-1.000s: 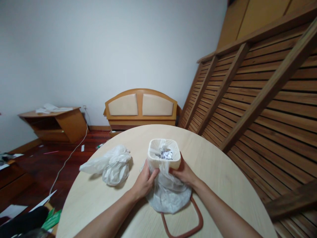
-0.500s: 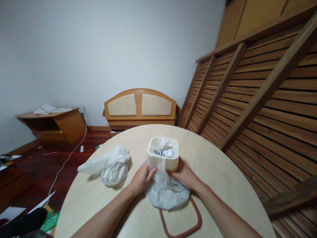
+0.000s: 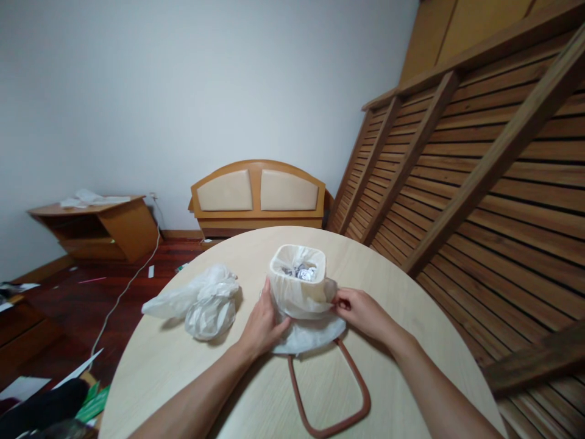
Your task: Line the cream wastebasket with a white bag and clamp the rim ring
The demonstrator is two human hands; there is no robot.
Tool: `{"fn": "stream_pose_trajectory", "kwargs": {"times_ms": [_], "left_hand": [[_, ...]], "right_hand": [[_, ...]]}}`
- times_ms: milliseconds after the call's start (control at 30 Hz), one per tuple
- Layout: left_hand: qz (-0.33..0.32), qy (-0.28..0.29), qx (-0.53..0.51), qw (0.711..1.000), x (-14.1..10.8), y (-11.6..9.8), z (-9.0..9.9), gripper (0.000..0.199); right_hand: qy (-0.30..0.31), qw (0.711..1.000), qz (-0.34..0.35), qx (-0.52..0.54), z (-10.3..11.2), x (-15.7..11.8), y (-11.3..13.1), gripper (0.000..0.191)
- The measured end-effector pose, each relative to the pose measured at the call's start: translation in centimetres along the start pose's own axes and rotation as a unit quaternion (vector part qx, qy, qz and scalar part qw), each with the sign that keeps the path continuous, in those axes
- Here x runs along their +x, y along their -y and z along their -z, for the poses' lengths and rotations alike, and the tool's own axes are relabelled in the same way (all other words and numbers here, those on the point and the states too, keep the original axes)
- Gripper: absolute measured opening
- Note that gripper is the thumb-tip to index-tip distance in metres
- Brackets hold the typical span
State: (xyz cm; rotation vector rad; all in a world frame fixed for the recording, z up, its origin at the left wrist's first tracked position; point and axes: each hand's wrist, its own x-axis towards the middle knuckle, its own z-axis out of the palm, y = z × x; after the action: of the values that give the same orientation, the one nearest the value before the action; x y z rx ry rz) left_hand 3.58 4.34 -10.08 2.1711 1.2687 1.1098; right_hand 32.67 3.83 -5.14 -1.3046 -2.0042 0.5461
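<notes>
Right hand [image 3: 361,311] shifted outward — pinching the bin liner [image 3: 307,306].

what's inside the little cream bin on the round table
Inside the bin, crumpled silvery scraps show within the white plastic liner. Whatever lies beneath them, and the bin's bottom, is covered.

Pale wall [image 3: 256,79], dark red wood floor [image 3: 137,280]. Headboard [image 3: 256,213], 2 cream panels, behind round table [image 3: 411,341]. Slatted wood frame [image 3: 461,201] leaning right. Low cabinet [image 3: 103,228] left.
</notes>
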Motion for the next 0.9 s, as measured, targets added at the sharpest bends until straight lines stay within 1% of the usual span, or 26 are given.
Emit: {"fn": "stream_pose_trajectory", "kwargs": {"times_ms": [67,100,167,200,267,300,367,467,533,567,633,733,800,900], "left_hand": [[0.029,-0.005,-0.007,1.000,0.4,0.5,0.1,0.106],[0.042,-0.005,-0.005,0.999,0.6,0.7,0.2,0.104],[0.072,-0.005,0.006,0.997,1.0,1.0,0.4,0.100],[0.087,-0.009,0.011,0.996,1.2,1.1,0.6,0.096],[0.107,-0.028,0.013,0.994,1.3,1.0,0.8,0.090],[0.107,-0.043,0.011,0.993,1.2,0.9,0.8,0.089],[0.085,-0.074,0.013,0.994,0.9,0.4,0.9,0.088],[0.018,-0.101,0.034,0.994,0.2,-0.5,0.8,0.090],[-0.015,-0.110,0.041,0.993,-0.1,-1.1,0.7,0.090],[-0.022,-0.115,0.040,0.992,-0.2,-1.3,0.6,0.089],[-0.027,-0.127,0.034,0.991,-0.2,-1.5,0.6,0.087],[-0.049,-0.146,0.032,0.988,0.1,-1.6,0.8,0.084],[-0.071,-0.151,0.038,0.985,0.2,-1.7,1.0,0.080],[-0.094,-0.142,0.054,0.984,0.5,-1.9,1.5,0.075]], "right_hand": [[-0.002,0.998,-0.020,-0.059,-0.1,0.4,-0.5,0.013],[-0.016,0.997,-0.031,-0.067,-0.3,0.6,-0.7,0.015],[-0.044,0.996,-0.044,-0.058,-1.0,1.0,-1.2,0.017],[-0.045,0.997,-0.044,-0.050,-1.5,1.1,-1.4,0.018],[-0.028,0.999,-0.026,-0.027,-2.2,1.1,-1.6,0.021],[-0.020,1.000,-0.019,-0.014,-2.4,1.0,-1.7,0.024],[-0.008,1.000,-0.025,-0.002,-2.3,0.7,-1.5,0.036],[-0.002,0.993,-0.102,-0.050,-0.8,-0.2,-0.6,0.051],[0.016,0.984,-0.151,-0.097,0.4,-0.9,0.2,0.055],[0.036,0.979,-0.168,-0.114,0.9,-1.2,0.7,0.053],[0.090,0.972,-0.172,-0.130,1.6,-1.8,1.7,0.043],[0.169,0.965,-0.156,-0.126,1.4,-2.3,3.2,0.032],[0.195,0.961,-0.148,-0.131,0.8,-2.4,4.1,0.025],[0.205,0.960,-0.122,-0.148,-0.2,-2.3,5.4,0.011]]}}
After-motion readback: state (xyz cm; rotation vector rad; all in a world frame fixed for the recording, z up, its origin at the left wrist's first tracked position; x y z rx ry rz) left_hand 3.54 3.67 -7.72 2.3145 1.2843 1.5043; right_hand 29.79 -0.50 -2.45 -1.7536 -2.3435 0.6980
